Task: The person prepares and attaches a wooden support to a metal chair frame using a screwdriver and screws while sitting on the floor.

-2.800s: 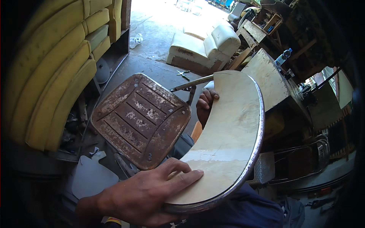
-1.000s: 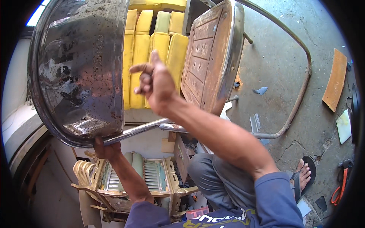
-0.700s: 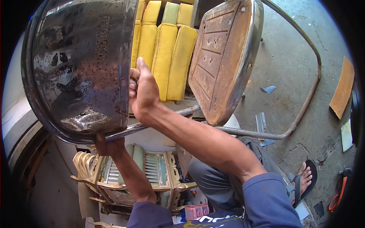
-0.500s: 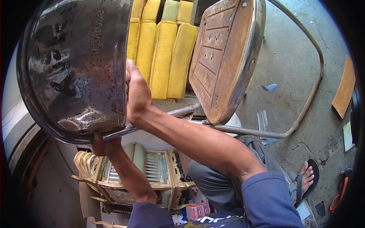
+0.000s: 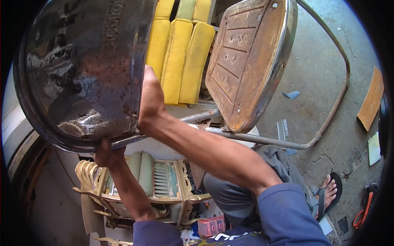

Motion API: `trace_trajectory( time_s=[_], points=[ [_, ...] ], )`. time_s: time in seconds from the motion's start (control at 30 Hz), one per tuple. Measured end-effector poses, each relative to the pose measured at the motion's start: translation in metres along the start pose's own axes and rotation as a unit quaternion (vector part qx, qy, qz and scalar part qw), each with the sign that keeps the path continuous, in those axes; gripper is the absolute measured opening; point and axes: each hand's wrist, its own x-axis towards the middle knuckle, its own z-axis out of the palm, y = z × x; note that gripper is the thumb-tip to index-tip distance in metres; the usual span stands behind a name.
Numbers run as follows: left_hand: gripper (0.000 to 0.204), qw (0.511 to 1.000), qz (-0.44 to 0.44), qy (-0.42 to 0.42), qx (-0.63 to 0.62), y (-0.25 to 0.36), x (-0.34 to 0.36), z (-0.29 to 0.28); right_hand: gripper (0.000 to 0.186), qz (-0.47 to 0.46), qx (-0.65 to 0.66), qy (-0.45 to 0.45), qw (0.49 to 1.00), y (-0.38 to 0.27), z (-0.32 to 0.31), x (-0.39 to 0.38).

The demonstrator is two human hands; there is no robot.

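Note:
A metal folding chair lies tipped on its side in front of me. Its dark, shiny backrest (image 5: 86, 78), spotted with rust and stamped with raised lettering, fills the upper left. My left hand (image 5: 108, 154) is closed around the tube frame at the backrest's lower edge. Against the backrest's right edge, my right hand (image 5: 152, 98) is closed, its fingers mostly hidden behind the metal. The rusty seat pan (image 5: 246, 61) stands on edge to the right. A bent tube leg (image 5: 340, 98) loops out beyond it over the floor.
Yellow cushions (image 5: 176, 61) are stacked behind the chair. A gold ornate stand (image 5: 164, 192) with green rolls is below my left arm. On the concrete floor (image 5: 312, 74) at right lie a brown strip (image 5: 370, 98), scraps and an orange-handled tool (image 5: 363, 213). My sandalled foot (image 5: 329, 192) is nearby.
The backrest has shifted and tilted slightly, its right edge leaning further right at the top. My left hand has moved a little left and up with it. The seat pan has shifted slightly.

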Motion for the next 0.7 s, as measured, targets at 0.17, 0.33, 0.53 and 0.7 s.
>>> trace_trajectory(
  time_s=[0.17,0.33,0.53,0.7],
  points=[
    [0.058,1.0,-0.003,-0.005,0.008,0.009,0.004,0.005,0.039,0.015,0.039,-0.013,0.999,0.002,0.022,-0.007],
    [0.061,0.998,-0.062,0.001,-0.001,0.016,-0.005,-0.01,0.039,-0.03,-0.07,-0.029,0.997,-0.002,0.019,-0.005],
    [0.062,0.998,-0.057,0.008,0.017,0.02,-0.006,-0.011,0.039,-0.081,-0.196,-0.025,0.977,0.003,0.018,-0.017],
    [0.062,0.999,-0.036,0.0,0.026,0.016,-0.001,0.002,0.035,-0.057,-0.333,0.006,0.941,-0.008,0.01,-0.028]
  ],
)
